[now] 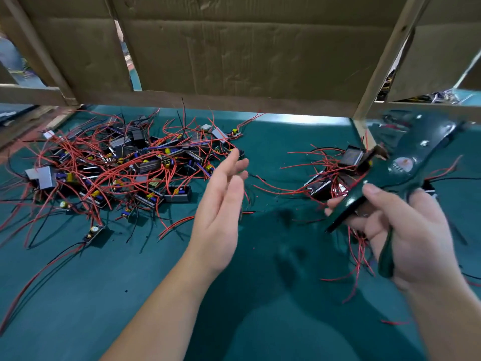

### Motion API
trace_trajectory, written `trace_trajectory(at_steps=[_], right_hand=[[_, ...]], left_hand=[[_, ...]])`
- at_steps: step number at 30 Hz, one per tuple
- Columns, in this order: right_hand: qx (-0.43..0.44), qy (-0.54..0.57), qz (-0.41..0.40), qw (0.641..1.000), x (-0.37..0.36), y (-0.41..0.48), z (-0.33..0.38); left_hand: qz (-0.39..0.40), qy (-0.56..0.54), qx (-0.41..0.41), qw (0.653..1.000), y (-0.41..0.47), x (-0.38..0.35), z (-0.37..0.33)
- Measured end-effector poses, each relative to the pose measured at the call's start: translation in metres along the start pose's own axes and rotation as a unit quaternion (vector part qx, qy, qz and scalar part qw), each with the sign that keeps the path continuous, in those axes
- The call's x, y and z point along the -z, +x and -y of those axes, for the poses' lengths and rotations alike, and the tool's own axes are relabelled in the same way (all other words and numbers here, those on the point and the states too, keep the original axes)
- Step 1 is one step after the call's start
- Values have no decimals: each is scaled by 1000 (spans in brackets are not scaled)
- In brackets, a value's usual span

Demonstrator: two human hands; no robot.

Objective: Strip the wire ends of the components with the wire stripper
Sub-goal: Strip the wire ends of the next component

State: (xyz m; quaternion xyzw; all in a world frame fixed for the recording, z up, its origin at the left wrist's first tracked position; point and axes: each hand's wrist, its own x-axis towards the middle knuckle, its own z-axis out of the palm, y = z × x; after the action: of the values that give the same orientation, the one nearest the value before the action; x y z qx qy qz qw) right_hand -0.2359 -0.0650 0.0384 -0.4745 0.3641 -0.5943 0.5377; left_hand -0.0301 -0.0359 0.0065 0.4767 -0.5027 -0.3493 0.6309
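We record a work surface covered in a teal mat (78, 295), closed off on the far side by cardboard (247, 48) fixed to a wooden frame (387, 61). Gaps between the cardboard panels show more teal surface and blurred clutter beyond; we cannot identify it.

The left hand (221, 201) is held above the mat with the fingers straight and slightly spread, palm turned towards the right hand. It holds nothing and touches nothing.

The right hand (411, 230) grips the stripper (416, 157) by its handles, fingers curled round them and thumb laid across the upper handle. The tool's dark head rises up and away from this hand. It is blurred, so we cannot tell how its jaws stand.

A large pile (117, 165) of components with red and black wires lies on the mat to the outer side of the left hand, reaching close to its fingertips. A small pile (338, 173) lies just beyond the right hand, partly behind the stripper, and more red wires trail beneath that hand. Loose wires lie scattered on the mat near both hands.
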Motion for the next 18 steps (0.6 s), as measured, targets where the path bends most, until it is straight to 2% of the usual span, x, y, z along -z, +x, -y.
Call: trace_trajectory(at_steps=[2, 4, 7, 9, 11, 13, 18], right_hand=[[32, -49, -30, 998, 6, 2, -1], [43, -95, -35, 994, 10, 3, -1], [22, -106, -23, 994, 12, 5, 1], [-2, -101, -20, 995, 13, 5, -3], [-4, -106, -15, 994, 12, 5, -4], [1, -125, -12, 992, 11, 5, -5], [44, -195, -7, 980, 17, 6, -4]], left_hand=[[-4, 55, -20, 998, 2, 3, 2], [13, 188, -38, 981, 7, 7, 6], [45, 406, -14, 912, 7, 13, 13], [54, 471, 46, 879, 6, 15, 14], [55, 490, 79, 866, 5, 16, 16], [48, 493, 75, 866, 6, 17, 15], [9, 433, 35, 900, 9, 18, 14]])
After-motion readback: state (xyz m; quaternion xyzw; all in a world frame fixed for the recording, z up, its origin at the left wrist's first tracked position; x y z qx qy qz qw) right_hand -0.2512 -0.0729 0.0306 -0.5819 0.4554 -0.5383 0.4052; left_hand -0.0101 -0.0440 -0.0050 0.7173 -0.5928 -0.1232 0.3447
